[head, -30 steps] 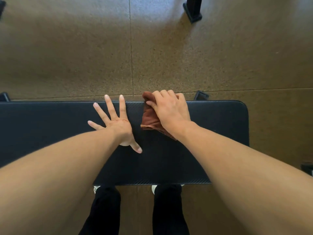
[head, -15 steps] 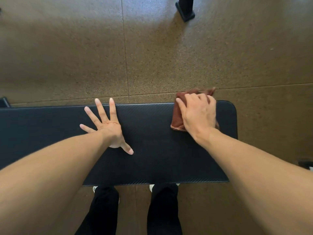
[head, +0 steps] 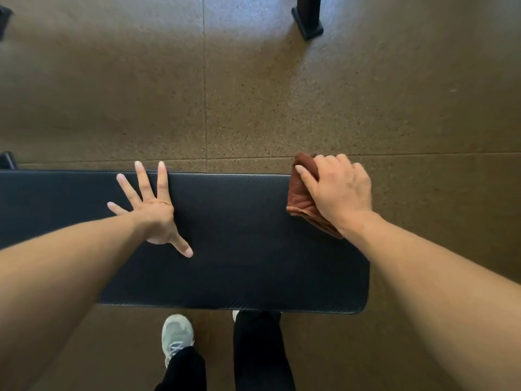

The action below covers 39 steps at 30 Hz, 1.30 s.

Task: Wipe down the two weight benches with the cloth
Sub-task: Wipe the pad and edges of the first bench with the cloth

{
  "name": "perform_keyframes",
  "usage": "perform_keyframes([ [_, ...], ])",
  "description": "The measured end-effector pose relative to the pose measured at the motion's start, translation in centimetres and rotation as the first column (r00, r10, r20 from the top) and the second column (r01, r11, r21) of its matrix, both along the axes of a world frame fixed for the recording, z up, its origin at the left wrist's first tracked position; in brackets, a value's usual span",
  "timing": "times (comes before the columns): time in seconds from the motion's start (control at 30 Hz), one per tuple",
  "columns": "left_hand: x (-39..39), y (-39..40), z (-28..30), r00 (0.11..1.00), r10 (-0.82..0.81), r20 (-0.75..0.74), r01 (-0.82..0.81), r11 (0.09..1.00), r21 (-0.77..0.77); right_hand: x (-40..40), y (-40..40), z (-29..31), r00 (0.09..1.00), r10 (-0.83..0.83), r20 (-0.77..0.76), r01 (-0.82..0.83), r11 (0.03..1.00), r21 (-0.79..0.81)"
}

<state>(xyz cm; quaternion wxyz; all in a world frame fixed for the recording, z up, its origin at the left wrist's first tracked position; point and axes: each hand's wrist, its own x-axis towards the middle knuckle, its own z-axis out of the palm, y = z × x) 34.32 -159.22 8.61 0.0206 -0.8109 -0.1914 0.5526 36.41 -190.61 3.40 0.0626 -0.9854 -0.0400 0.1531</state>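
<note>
left hand (head: 153, 214): flat, fingers spread on bench (head: 239, 235) | right hand (head: 338, 190): pressing brown cloth (head: 303, 193) at bench's far corner, grip apparently curled | hands well apart

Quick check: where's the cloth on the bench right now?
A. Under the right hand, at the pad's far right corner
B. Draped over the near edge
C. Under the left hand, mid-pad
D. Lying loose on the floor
A: the right hand presses the cloth onto the far right corner of the bench; the left hand lies bare and spread on the pad.
</note>
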Motion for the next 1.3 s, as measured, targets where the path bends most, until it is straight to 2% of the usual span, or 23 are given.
perform_keyframes([
  [0.07,-0.1,0.0,-0.1,1.0,-0.009,0.002,0.009,1.0,0.007,-0.8,-3.4,0.4,0.993,-0.116,-0.001,0.116,0.993,0.017],
  [0.13,-0.1,0.1,-0.2,1.0,-0.014,0.005,0.014,1.0,0.013,-1.8,-5.6,0.6,0.955,-0.297,-0.029,0.298,0.949,0.106],
  [0.2,-0.2,0.2,-0.1,1.0,-0.02,0.005,0.02,1.0,0.01,-3.4,-6.0,0.8,0.862,-0.498,-0.095,0.506,0.832,0.227],
  [0.27,-0.3,0.3,0.1,1.0,-0.015,0.013,0.015,1.0,0.001,-5.0,-4.9,1.1,0.755,-0.64,-0.145,0.655,0.72,0.23],
  [0.3,-0.4,0.4,0.2,1.0,-0.015,0.022,0.015,1.0,-0.008,-5.8,-4.2,1.2,0.724,-0.678,-0.127,0.687,0.695,0.21],
  [0.47,-2.3,1.3,0.3,0.983,-0.009,0.183,0.032,0.991,-0.128,-9.7,-2.0,1.1,0.677,-0.735,-0.018,0.733,0.674,0.092],
  [0.63,-6.1,3.1,-0.6,0.909,-0.007,0.417,0.1,0.974,-0.203,-14.9,-1.0,1.2,0.635,-0.772,0.018,0.771,0.635,0.039],
  [0.8,-16.7,5.0,-2.5,0.772,-0.036,0.634,0.226,0.948,-0.222,-18.2,0.6,1.7,0.555,-0.831,0.033,0.83,0.556,0.05],
  [0.9,-23.3,5.7,-3.5,0.729,-0.119,0.674,0.305,0.938,-0.164,-19.1,1.8,1.6,0.528,-0.848,0.042,0.845,0.53,0.073],
  [0.97,-24.5,6.1,-4.0,0.714,-0.158,0.682,0.345,0.927,-0.147,-19.7,2.6,1.5,0.556,-0.83,0.05,0.826,0.558,0.077],
  [1.1,-24.4,6.2,-4.6,0.7,-0.199,0.686,0.368,0.924,-0.108,-22.3,5.0,1.5,0.735,-0.669,0.113,0.664,0.743,0.083],
  [1.23,-24.5,6.2,-4.8,0.707,-0.236,0.667,0.375,0.924,-0.07,-23.5,8.8,0.5,0.951,-0.276,0.138,0.264,0.96,0.095],
  [1.3,-24.2,6.1,-4.8,0.728,-0.248,0.639,0.373,0.925,-0.066,-23.2,11.3,-0.3,0.989,-0.048,0.139,0.035,0.995,0.094],
])
